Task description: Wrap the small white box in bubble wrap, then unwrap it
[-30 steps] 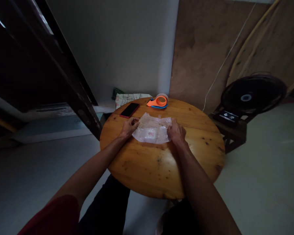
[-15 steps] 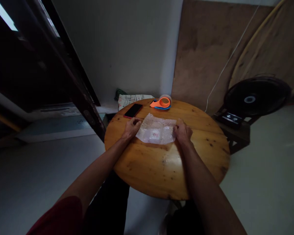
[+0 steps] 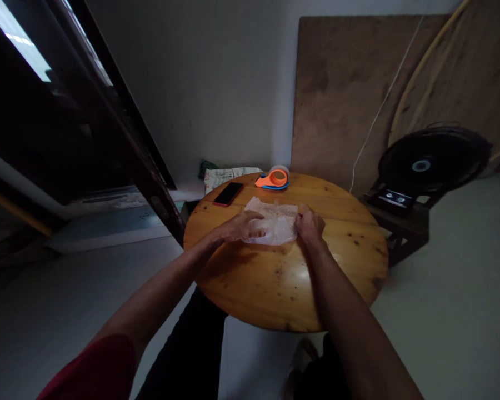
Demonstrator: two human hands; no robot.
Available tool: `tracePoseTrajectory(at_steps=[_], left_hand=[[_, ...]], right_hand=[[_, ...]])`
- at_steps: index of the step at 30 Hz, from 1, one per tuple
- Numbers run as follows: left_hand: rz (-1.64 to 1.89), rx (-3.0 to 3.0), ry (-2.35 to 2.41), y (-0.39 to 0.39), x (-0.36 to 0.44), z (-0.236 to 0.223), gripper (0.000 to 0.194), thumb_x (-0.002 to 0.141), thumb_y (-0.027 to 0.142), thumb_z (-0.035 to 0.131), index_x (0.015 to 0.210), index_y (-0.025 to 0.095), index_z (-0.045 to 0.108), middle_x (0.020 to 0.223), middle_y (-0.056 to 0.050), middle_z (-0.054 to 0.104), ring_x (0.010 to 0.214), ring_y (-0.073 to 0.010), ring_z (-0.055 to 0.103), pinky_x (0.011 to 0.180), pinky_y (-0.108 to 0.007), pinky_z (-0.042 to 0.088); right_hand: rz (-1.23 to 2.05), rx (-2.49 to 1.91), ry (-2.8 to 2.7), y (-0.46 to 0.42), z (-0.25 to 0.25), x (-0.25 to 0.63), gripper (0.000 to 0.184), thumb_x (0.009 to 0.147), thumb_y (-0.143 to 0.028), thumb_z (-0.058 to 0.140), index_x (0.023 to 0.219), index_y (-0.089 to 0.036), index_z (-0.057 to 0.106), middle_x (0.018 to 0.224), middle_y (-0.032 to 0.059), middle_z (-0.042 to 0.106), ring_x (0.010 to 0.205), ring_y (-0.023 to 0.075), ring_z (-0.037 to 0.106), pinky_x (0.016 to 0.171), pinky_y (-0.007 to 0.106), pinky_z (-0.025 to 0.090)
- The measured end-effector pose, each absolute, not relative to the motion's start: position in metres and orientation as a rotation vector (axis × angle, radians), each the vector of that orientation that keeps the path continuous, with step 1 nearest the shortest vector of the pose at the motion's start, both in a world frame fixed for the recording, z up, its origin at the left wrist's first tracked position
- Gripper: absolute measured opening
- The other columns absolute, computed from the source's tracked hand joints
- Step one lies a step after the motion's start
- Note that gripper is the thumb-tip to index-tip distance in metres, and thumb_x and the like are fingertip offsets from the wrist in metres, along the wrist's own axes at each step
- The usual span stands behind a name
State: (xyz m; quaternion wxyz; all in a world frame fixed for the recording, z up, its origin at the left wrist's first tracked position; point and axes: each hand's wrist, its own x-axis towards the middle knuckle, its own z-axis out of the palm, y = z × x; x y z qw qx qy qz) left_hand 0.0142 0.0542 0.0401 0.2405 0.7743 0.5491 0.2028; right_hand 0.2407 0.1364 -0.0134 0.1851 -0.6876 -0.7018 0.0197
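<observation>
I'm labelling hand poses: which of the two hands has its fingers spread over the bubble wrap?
The left hand, with fingers spread over the left part of the bubble wrap; the right hand instead has its fingers curled at the right edge.

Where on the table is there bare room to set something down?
The round table is bare right of the right hand and forearm, out to the rim, and between the forearms, from the bubble wrap to the near edge. It's crowded at the far side, with phone and tape dispenser, and on the wrap, partly under the left hand.
</observation>
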Motion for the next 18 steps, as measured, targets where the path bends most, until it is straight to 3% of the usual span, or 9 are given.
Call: tracePoseTrajectory(at_steps=[3,5,8,11,13,18], left_hand=[[0.686,2.24,1.49,0.05,0.025,0.031,0.02,0.079,0.032,0.066,0.089,0.015,0.067,0.132,-0.014,0.057,0.123,-0.0264,0.054,0.106,-0.041,0.042],[0.755,2.445,1.466,0.029,0.032,0.028,0.011,0.082,0.026,0.063,0.084,0.016,0.066,0.133,-0.013,0.055,0.131,-0.0266,0.045,0.11,-0.042,0.037],[0.465,2.789,1.424,-0.021,0.04,0.025,0.013,0.089,0.021,0.053,0.093,0.017,0.064,0.135,-0.011,0.053,0.135,-0.0281,0.038,0.115,-0.049,0.025],[0.031,2.816,1.434,-0.069,0.045,0.024,0.015,0.087,0.017,0.051,0.097,0.015,0.061,0.112,-0.012,0.063,0.108,-0.0267,0.056,0.1,-0.046,0.041],[-0.093,2.765,1.472,-0.088,0.045,0.027,0.014,0.086,0.019,0.05,0.097,0.016,0.059,0.102,-0.01,0.064,0.095,-0.0258,0.059,0.092,-0.046,0.044],[-0.14,2.642,1.43,-0.089,0.032,0.049,0.011,0.085,0.025,0.053,0.091,0.02,0.061,0.097,-0.008,0.065,0.089,-0.025,0.061,0.085,-0.042,0.046]], right_hand=[[0.05,-1.942,-1.97,0.138,-0.015,0.241,0.032,0.092,-0.024,0.042,0.116,-0.02,0.063,0.104,0.0104,0.069,0.089,0.0212,0.063,0.072,0.028,0.039],[0.049,-1.95,-1.965,0.139,-0.016,0.241,0.033,0.092,-0.024,0.042,0.117,-0.02,0.063,0.104,0.0112,0.069,0.089,0.0217,0.064,0.072,0.028,0.039],[0.031,-1.924,-1.979,0.14,-0.018,0.241,0.033,0.092,-0.023,0.041,0.117,-0.02,0.063,0.105,0.011,0.069,0.089,0.0221,0.063,0.072,0.028,0.039],[0.008,-1.901,-1.992,0.14,-0.019,0.242,0.031,0.092,-0.023,0.041,0.113,-0.02,0.063,0.105,0.0102,0.069,0.088,0.0217,0.063,0.071,0.028,0.039],[0.011,-1.909,-1.995,0.139,-0.018,0.242,0.031,0.092,-0.023,0.041,0.113,-0.02,0.063,0.105,0.0103,0.069,0.087,0.0216,0.063,0.07,0.028,0.039],[0.023,-1.93,-1.993,0.138,-0.016,0.241,0.034,0.091,-0.023,0.039,0.115,-0.018,0.064,0.106,0.0113,0.068,0.088,0.0215,0.063,0.069,0.028,0.039]])
